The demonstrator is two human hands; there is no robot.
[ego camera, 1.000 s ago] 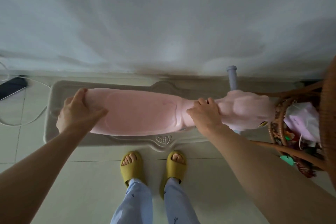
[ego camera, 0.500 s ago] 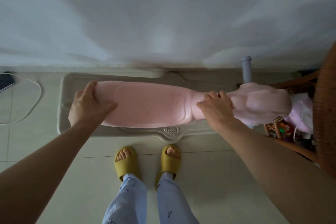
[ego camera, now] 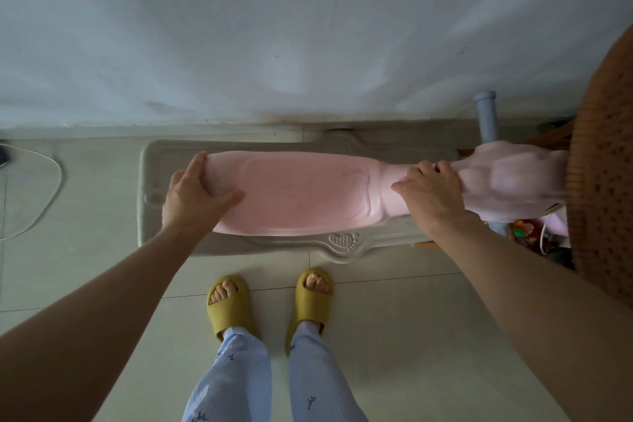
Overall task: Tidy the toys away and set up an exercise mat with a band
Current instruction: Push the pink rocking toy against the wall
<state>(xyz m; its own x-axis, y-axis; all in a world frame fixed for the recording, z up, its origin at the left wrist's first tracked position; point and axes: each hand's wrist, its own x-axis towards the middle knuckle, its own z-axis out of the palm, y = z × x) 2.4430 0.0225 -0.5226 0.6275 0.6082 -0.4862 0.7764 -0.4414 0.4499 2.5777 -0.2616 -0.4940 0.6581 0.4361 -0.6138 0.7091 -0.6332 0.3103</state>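
- Fingers [ego camera: 222, 197] of my left hand [ego camera: 191, 199] curled over the tail end of the pink moulded-plastic rocking horse [ego camera: 301, 197]; my right hand [ego camera: 431, 197] clamped its neck.
- Its long axis ran left-right beside the wall [ego camera: 308, 27], head toward the wicker chair [ego camera: 603, 181].

Tiled floor [ego camera: 85, 271] carries grey base [ego camera: 342, 252] (probably plastic).

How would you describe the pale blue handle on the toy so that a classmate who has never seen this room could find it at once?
Start at the white wall and follow its foot rightwards to the wicker chair. Just left of the chair, the pink ride-on toy rests on a grey base, gripped by the left hand and right hand. The blue handle sticks out beyond its head, the only blue peg there.
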